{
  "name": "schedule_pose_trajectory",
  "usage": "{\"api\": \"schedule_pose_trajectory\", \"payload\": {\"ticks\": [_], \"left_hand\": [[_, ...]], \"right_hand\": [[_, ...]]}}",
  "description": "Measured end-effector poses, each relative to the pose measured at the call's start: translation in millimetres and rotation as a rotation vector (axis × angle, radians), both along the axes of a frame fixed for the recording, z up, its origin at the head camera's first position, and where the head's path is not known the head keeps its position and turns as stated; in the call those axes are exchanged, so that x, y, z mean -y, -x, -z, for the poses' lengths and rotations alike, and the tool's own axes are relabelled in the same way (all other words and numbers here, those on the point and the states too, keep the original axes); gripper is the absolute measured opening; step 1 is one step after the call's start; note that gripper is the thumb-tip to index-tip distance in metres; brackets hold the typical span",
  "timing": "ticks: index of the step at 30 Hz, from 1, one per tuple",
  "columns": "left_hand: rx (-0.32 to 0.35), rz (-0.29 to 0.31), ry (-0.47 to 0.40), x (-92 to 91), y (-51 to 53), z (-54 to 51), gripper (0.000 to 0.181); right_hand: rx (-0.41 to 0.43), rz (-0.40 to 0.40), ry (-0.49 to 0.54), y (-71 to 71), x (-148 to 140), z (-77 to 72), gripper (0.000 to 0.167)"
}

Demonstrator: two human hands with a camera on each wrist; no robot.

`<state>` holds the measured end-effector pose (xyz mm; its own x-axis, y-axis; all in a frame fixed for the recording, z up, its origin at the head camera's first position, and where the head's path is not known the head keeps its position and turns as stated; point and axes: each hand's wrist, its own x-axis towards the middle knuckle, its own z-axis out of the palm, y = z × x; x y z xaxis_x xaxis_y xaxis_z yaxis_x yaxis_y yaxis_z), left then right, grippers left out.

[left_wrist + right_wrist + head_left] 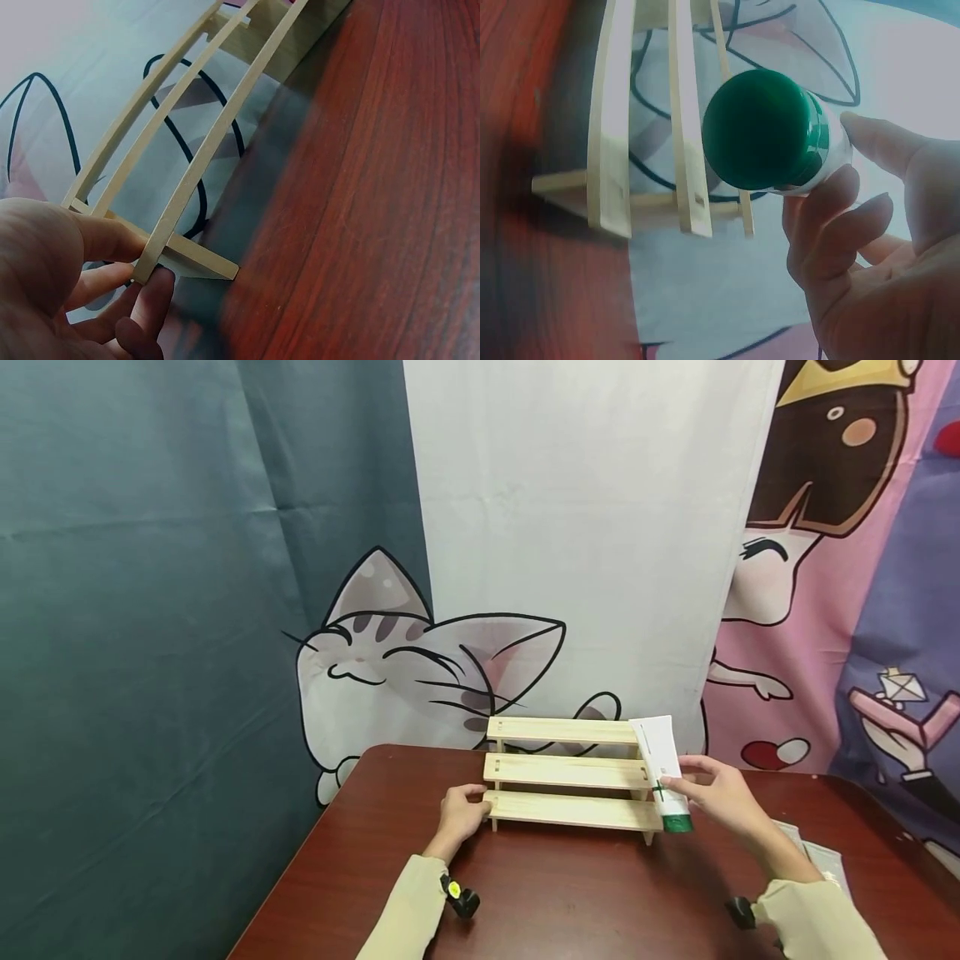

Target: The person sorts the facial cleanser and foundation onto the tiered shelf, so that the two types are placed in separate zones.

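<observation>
A three-tier wooden step rack stands on the table, its planks stepped up toward the back. My left hand grips the left end of its lowest plank; up close in the left wrist view, the fingers curl about that plank's end. At the rack's right end, my right hand holds a white squeeze tube between thumb and fingers. The tube's green cap points down, with its flat end up and leaning left. From the right wrist view, the cap hides part of the planks behind it.
The reddish-brown table has rounded back corners. Pale flat packets lie at the right, partly hidden by my right forearm. Behind the table hangs a cloth backdrop printed with a cartoon cat, close to the rack's back.
</observation>
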<state>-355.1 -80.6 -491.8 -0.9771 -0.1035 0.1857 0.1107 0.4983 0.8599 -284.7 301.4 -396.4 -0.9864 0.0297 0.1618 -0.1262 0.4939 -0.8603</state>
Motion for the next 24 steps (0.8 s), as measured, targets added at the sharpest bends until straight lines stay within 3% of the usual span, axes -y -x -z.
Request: {"api": "schedule_pose_trajectory", "payload": {"ticks": [12,20,24], "left_hand": [[-0.005,0.009,0.014,-3.3,1.5,0.0,0.032],[-0.016,-0.013,0.004,-0.7,-4.7,-1.5,0.033],[-0.039,0.001,0.033,-3.8,-3.8,-1.9,0.033]], "right_hand": [[-0.04,0.062,0.056,8.4,29,-5.3,0.07],[-0.048,0.019,0.175,19.3,52,-6.9,0.07],[-0.072,0.034,0.179,23.3,60,-7.7,0.066]]}}
